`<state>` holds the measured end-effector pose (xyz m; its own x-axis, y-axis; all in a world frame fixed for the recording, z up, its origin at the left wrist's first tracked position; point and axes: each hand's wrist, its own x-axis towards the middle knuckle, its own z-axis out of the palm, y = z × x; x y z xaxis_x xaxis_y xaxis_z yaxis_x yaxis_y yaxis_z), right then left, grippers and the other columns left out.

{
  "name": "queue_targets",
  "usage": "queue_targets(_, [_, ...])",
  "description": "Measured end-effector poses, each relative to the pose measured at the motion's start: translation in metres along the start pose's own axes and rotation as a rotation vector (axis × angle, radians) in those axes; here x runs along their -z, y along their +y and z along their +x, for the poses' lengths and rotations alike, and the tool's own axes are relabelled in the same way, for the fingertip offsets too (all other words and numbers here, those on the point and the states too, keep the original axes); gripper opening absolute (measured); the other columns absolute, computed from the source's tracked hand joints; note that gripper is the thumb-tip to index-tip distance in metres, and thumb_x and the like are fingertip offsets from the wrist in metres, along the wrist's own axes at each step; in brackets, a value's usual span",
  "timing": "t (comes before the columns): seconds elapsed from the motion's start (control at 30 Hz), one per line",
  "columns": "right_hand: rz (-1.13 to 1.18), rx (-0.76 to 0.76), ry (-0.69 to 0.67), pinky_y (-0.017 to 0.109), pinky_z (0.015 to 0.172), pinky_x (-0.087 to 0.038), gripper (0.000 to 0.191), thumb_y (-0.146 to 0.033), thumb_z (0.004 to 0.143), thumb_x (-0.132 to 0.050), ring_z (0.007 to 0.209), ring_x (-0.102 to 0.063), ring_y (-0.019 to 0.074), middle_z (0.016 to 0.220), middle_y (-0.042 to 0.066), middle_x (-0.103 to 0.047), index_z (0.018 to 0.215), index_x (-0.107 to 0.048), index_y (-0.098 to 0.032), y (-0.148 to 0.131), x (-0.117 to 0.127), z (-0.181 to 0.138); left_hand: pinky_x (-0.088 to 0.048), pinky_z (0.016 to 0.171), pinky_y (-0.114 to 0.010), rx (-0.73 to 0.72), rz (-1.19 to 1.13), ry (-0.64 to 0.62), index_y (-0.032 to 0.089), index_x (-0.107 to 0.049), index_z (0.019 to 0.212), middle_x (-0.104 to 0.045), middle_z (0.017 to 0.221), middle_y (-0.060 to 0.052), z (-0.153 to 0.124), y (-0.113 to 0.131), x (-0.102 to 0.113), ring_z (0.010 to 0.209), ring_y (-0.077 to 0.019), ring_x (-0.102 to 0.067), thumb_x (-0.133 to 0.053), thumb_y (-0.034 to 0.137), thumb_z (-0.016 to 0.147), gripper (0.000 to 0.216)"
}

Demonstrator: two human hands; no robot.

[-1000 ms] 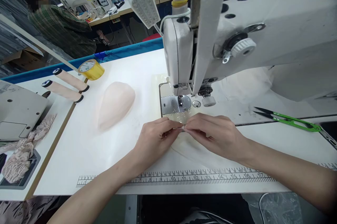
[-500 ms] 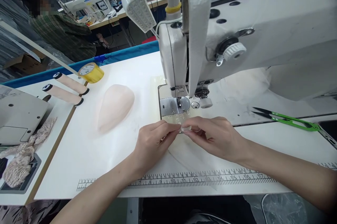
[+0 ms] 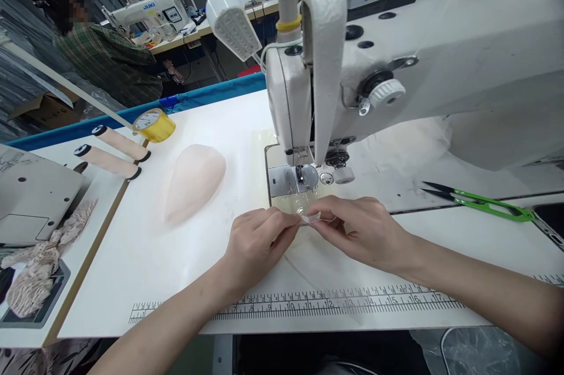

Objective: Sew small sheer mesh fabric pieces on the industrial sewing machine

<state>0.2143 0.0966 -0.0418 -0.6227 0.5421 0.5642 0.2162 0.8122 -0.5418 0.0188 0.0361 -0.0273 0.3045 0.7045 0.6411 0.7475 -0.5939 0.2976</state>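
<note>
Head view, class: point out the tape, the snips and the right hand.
Tape (image 3: pixel 162 129): head view, yellow outer side.
Snips (image 3: pixel 484 207): head view, green handle.
Right hand (image 3: pixel 371 231): head view, back of the hand.

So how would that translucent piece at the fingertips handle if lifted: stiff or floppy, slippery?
The translucent piece is probably floppy and light, since it looks thin and see-through where the left hand and right hand pinch it. Its glossy glints suggest it may also be slippery.

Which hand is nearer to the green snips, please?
Right. The right hand is on the blade side of the green snips; the left hand is farther off on that side.
</note>
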Motion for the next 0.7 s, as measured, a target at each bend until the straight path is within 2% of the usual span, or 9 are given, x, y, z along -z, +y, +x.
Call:
queue_targets(0.23, [-0.028, 0.048, 0.016, 0.017, 0.048, -0.041, 0.006, -0.016, 0.095, -0.051, 0.05, -0.052, 0.0053, 0.069, -0.007, -0.061, 0.098, -0.055, -0.019, 0.0002, 0.0007, 0.0, -0.042, 0.05, -0.018, 0.022, -0.029, -0.012, 0.017, -0.06, 0.087, -0.06, 0.063, 0.004, -0.0014, 0.0003, 0.0001, 0.053, -0.0072, -0.052, -0.058, 0.011, 0.091, 0.007])
queue_targets(0.37, [-0.056, 0.105, 0.044, 0.018, 0.049, -0.042, 0.009, -0.013, 0.095, -0.051, 0.052, -0.054, 0.0059, 0.071, -0.006, -0.063, 0.094, -0.056, -0.02, 0.0008, 0.003, 0.001, -0.044, 0.05, -0.017, 0.169, -0.166, -0.178, 0.016, -0.063, 0.102, -0.062, 0.071, 0.001, 0.0002, 0.0014, 0.0019, 0.058, -0.008, -0.056, -0.056, 0.012, 0.091, 0.014])
queue_targets(0.47, [-0.086, 0.124, 0.047, 0.018, 0.048, -0.041, 0.009, -0.012, 0.094, -0.053, 0.052, -0.054, 0.0057, 0.07, -0.006, -0.063, 0.092, -0.056, -0.02, 0.0013, 0.0033, 0.0014, -0.044, 0.05, -0.017, 0.219, -0.227, -0.251, 0.016, -0.065, 0.098, -0.06, 0.069, 0.001, 0.0011, 0.0013, 0.0029, 0.057, -0.0079, -0.055, -0.055, 0.014, 0.093, 0.012])
queue_targets(0.53, [-0.08, 0.095, 0.042, 0.018, 0.048, -0.042, 0.005, -0.015, 0.094, -0.055, 0.051, -0.054, 0.0056, 0.069, -0.006, -0.063, 0.096, -0.057, -0.019, 0.0014, 0.0027, 0.0012, -0.044, 0.051, -0.017, 0.196, -0.2, -0.213, 0.016, -0.065, 0.095, -0.061, 0.069, 0.001, 0.0006, 0.0007, 0.0028, 0.057, -0.0079, -0.056, -0.054, 0.014, 0.093, 0.011])
queue_targets(0.7, [-0.034, 0.033, 0.007, 0.018, 0.048, -0.043, 0.009, -0.022, 0.097, -0.053, 0.049, -0.053, 0.0065, 0.066, -0.006, -0.062, 0.104, -0.057, -0.019, 0.0016, 0.0004, -0.0001, -0.044, 0.051, -0.017, 0.084, -0.064, -0.082, 0.017, -0.065, 0.098, -0.062, 0.068, 0.002, -0.0018, -0.001, 0.0009, 0.055, -0.0073, -0.055, -0.053, 0.015, 0.095, 0.012])
